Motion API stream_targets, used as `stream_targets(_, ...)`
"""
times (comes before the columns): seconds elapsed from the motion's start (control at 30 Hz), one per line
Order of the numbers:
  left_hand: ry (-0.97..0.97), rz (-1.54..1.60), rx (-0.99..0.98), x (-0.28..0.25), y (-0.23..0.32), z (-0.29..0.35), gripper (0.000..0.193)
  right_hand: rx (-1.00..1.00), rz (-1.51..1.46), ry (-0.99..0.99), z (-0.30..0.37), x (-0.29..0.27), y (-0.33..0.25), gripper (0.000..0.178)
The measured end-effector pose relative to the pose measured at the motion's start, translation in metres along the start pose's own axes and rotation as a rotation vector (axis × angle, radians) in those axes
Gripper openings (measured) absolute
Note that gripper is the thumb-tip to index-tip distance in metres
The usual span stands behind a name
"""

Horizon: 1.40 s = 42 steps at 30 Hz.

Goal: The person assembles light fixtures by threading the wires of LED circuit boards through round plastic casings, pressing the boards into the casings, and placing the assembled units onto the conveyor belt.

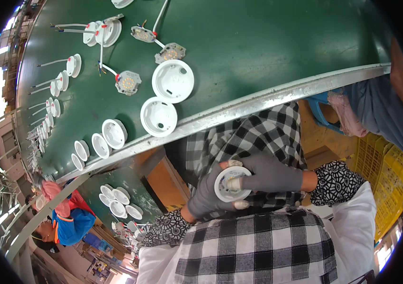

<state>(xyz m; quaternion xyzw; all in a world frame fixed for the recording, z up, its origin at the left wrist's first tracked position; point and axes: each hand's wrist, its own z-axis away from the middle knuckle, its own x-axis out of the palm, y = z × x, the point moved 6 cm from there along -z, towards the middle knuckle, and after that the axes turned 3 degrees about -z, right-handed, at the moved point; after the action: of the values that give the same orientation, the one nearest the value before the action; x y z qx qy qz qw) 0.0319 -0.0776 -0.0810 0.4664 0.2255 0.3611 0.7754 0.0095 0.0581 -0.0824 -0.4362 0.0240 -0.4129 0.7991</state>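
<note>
In front of my lap I hold a round white lamp housing (221, 185) with both hands, its open side facing up. My left hand (205, 195), in a grey glove with bare or wrapped fingertips, is closed around the housing's left and lower side. My right hand (270, 174), gloved the same way, grips it from the right. Its thumb lies inside the cup and presses on the inner face. That thumb partly hides what sits in the cup. The fingers underneath the housing are also hidden.
A green work surface (258, 47) with a metal edge (277, 94) crosses ahead. It carries empty white housings (173, 81), an LED board with wires (128, 83) and rows of wired lamps (73, 65). Yellow crates (386, 175) stand right; a seated person (71, 227) works at left.
</note>
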Motion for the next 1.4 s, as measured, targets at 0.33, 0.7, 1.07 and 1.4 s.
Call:
stream_targets(0.33, 0.091, 0.124, -0.039, -0.005, 0.001, 0.001, 0.095, -0.196, 0.025, 0.125, 0.012, 0.000, -0.007, 0.052)
stream_targets(0.7, 0.093, 0.110, -0.093, -0.001, -0.001, 0.007, 0.103, -0.224, -0.029, 0.306, 0.016, 0.006, -0.006, 0.040)
stream_targets(1.07, 0.193, -0.136, 0.051, -0.011, 0.028, 0.008, 0.088, -0.314, -0.046, 0.353, 0.015, 0.010, -0.003, 0.035)
stream_targets(1.4, 0.187, 0.122, -0.025, 0.002, 0.014, 0.006, 0.082, -0.279, -0.104, 0.435, 0.012, 0.011, 0.000, 0.033)
